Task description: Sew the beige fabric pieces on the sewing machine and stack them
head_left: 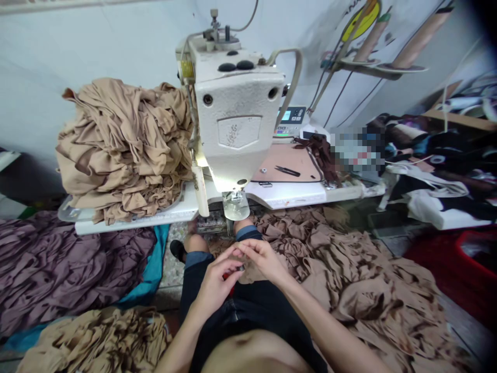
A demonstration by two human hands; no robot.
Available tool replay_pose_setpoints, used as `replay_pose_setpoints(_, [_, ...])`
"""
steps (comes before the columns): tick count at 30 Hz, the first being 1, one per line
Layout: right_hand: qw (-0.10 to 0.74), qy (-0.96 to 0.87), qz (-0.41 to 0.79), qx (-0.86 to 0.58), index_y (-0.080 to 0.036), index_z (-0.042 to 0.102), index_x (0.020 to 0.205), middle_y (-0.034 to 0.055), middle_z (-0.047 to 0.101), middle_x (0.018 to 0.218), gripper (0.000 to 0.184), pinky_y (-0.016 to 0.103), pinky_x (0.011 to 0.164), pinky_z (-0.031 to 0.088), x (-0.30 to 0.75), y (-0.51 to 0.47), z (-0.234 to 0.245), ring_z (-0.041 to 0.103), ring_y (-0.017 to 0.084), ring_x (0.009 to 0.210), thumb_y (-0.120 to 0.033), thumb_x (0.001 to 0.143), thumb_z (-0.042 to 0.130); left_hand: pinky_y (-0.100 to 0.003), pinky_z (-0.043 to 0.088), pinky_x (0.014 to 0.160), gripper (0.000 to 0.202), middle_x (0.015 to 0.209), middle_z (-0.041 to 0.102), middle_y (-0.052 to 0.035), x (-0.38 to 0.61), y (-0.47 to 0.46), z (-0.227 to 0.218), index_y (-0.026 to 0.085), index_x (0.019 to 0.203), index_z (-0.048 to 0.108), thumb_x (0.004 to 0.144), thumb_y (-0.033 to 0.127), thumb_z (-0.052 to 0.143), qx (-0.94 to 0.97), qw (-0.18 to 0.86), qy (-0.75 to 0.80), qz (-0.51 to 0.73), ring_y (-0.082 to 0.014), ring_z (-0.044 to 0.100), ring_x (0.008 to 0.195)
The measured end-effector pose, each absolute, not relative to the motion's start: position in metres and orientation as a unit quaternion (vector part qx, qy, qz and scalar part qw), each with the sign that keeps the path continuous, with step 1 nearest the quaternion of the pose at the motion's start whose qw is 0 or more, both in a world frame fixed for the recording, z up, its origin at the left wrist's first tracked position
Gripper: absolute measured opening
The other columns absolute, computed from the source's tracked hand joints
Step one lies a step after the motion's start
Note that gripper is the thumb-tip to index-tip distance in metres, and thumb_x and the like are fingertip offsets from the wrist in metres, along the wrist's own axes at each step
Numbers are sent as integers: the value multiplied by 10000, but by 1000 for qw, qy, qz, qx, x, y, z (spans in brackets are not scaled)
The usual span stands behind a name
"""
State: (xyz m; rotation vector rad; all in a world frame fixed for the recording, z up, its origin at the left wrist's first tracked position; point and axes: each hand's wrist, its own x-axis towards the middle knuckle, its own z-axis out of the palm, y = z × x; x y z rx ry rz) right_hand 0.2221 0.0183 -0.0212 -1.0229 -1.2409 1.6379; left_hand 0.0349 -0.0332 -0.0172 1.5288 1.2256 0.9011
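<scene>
My left hand (217, 282) and my right hand (264, 259) meet above my lap, fingertips close together. A small dark piece (241, 268), possibly metal, shows at the left hand's fingertips and seems pinched there. A fold of tan fabric (248, 274) hangs just below my right hand. I cannot tell whether the right fingers grip the fabric or the small piece, because the fingers hide the contact. Both hands are well below the sewing machine's presser foot (235, 204).
A white industrial sewing machine head (233, 109) stands on a white table (279, 196), with a folded tan fabric pile (120, 145) and thread snips (287, 171). Tan fabric (349, 280) lies heaped at right, mauve fabric (66, 269) at left, and a red crate (454, 259) sits far right.
</scene>
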Motion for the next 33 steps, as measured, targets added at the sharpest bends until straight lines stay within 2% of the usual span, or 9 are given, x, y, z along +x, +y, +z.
replay_pose_setpoints(4, [420,-529,609,-415,-186,787,1035,85,826,990,428,364,884,593,218,16,-24,758,240,934,-595,1000,668,-341,674,779,139,1519,645,-175,33,-34,-21,194,1033,825,928,203,735,606,471,515,382,-175,765,811])
replay_pose_setpoints(7, [410,-557,591,-414,-193,769,1068,91,825,1030,420,382,922,587,215,15,-21,765,253,978,-581,1037,612,-355,684,811,121,1494,651,-175,33,-32,-21,188,1006,825,934,238,742,584,472,518,411,-217,784,936])
replay_pose_setpoints(11, [402,-596,552,-423,-198,753,1026,92,815,1005,415,376,895,576,213,18,-18,756,254,957,-562,1067,558,-360,687,835,151,1312,723,-156,31,-30,-24,190,1012,830,938,303,764,549,462,523,460,-265,781,1053])
replay_pose_setpoints(18, [360,-646,514,-434,-212,747,1064,88,837,1019,377,358,879,586,220,24,-10,787,251,936,-499,1103,505,-277,656,723,232,950,804,-74,17,-23,-35,186,1063,831,923,368,800,525,412,567,483,-195,774,801])
replay_pose_setpoints(24, [333,-697,482,-414,-211,754,1048,81,839,997,329,345,860,565,222,34,11,786,257,934,-397,1114,491,-314,688,778,264,1004,830,-86,23,-8,-24,185,1072,832,902,387,828,483,391,563,544,-224,812,871])
replay_pose_setpoints(33, [315,-756,422,-389,-222,765,1024,80,823,991,301,337,826,550,225,45,37,768,256,916,-305,1113,489,-292,713,647,291,992,804,-78,38,8,6,163,1012,846,837,391,886,441,434,497,609,-231,828,812])
